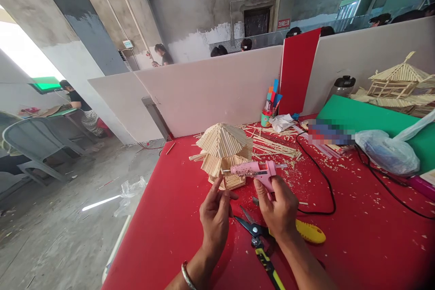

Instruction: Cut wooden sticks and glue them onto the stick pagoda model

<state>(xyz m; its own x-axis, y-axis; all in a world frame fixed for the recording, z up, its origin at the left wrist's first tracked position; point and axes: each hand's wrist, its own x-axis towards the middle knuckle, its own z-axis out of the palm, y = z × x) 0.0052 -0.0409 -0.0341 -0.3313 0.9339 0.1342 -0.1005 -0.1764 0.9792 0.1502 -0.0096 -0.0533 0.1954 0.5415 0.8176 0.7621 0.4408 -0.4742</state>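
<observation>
My right hand (280,204) grips a pink hot glue gun (249,169) by its handle, the nozzle pointing left. My left hand (216,213) is just below the nozzle tip, with index finger and thumb drawn together. Whatever they pinch is too small to make out. Right behind the nozzle stands a small pavilion model (224,147) built of pale wooden sticks, with a tiered, pointed roof. Below my hands lie shears (260,240) with black and yellow-green handles, blades apart. A yellow-handled tool (310,231) lies partly hidden by my right hand.
Loose sticks (272,145) and scraps litter the red table (163,226). A black cable (331,190) curves across the right side. Behind are a green jar (265,119), a plastic bag (387,152), a green board (360,118) and another stick model (397,84).
</observation>
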